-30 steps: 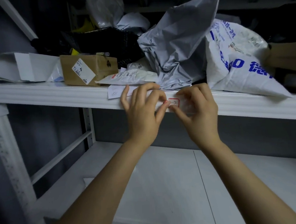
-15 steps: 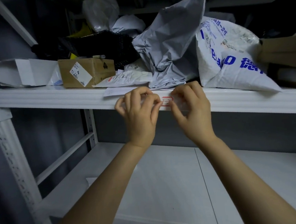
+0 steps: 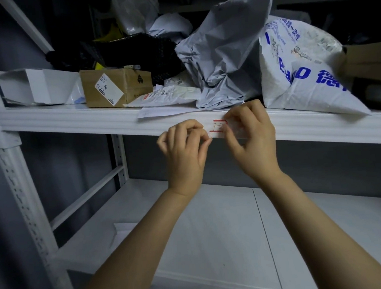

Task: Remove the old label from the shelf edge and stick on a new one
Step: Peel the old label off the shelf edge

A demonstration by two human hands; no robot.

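A small white label (image 3: 217, 129) with a red border and handwriting sits on the front edge of the white metal shelf (image 3: 75, 124). My left hand (image 3: 185, 149) has its fingers curled at the label's left end, fingertips pinching there. My right hand (image 3: 251, 137) covers the label's right end, thumb and fingers pinched on it against the shelf edge. The part of the label under my right fingers is hidden.
On the shelf lie a brown carton (image 3: 115, 86), a white box (image 3: 34, 87), flat paper envelopes (image 3: 166, 96), a grey mailer bag (image 3: 226, 51) and a white bag with blue print (image 3: 303, 68). Below is a lower white shelf board (image 3: 224, 227). An upright post (image 3: 18, 179) stands at left.
My left fingers curled in from straight and the hand slid left, uncovering more of the label. My right hand stays at the label's right end. The view shifted slightly.
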